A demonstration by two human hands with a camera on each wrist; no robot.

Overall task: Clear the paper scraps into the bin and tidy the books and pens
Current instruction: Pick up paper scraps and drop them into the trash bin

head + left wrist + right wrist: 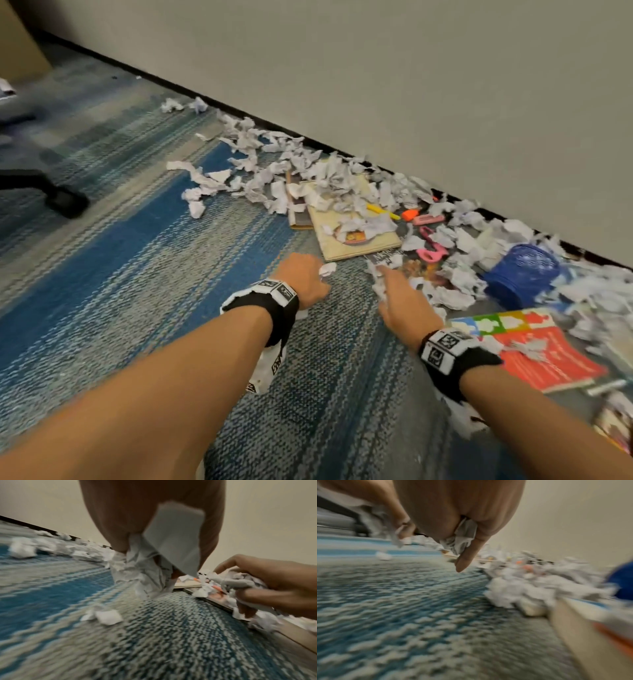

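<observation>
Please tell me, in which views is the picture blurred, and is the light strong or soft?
Head view: mostly sharp, soft even light, only the right edge near the blue bin smears. Left wrist view: the paper scraps held by the left hand are fairly clear, the far carpet blurs. Right wrist view: strong motion blur everywhere, the right hand is dim and the bin is only a blue smear.

Head view downward; wrist views floor-level

White paper scraps [329, 178], blue bin [524, 274], blue-grey striped carpet [171, 257].
</observation>
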